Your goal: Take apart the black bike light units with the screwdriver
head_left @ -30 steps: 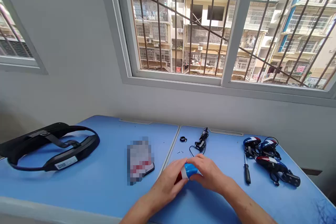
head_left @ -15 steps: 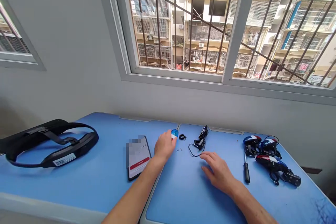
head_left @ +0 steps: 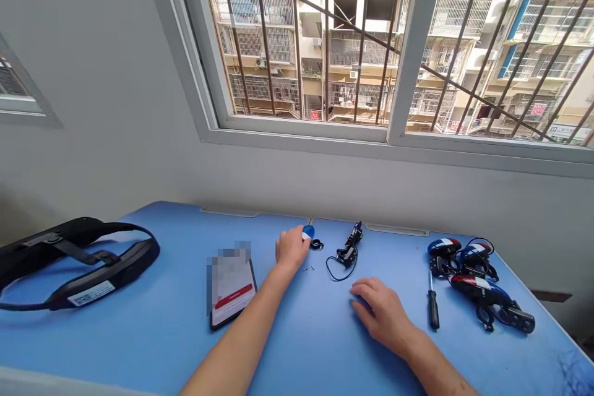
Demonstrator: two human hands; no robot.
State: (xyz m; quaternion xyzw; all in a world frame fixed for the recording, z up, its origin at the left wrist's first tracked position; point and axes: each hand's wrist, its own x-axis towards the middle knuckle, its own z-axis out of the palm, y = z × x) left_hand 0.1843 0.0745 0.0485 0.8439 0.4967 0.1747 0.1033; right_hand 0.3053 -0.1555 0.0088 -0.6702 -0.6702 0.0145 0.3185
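My left hand [head_left: 292, 249] is closed around a blue and white rounded plastic piece [head_left: 308, 232] at the far side of the table; my fingers cover most of it. Right beside that piece lies a small black ring-shaped clamp [head_left: 317, 244]. My right hand [head_left: 379, 310] is held low over the table, palm down with fingers apart and nothing in them. Beyond its fingertips sits a black device part [head_left: 353, 236] with a looped thin black cord [head_left: 341, 279]. A few tiny screws [head_left: 309, 268] lie between my hands.
A screwdriver [head_left: 433, 309] lies right of my right hand, near several red, white and blue devices [head_left: 477, 284] with black clamps. To the left are a phone [head_left: 234, 291] and a black strap device [head_left: 111, 269]. The blue table [head_left: 176, 346] meets a wall under a barred window.
The view has turned slightly right. My left hand has shifted a little toward the black clamp with the plastic piece. My right hand has drawn back slightly from the cord.
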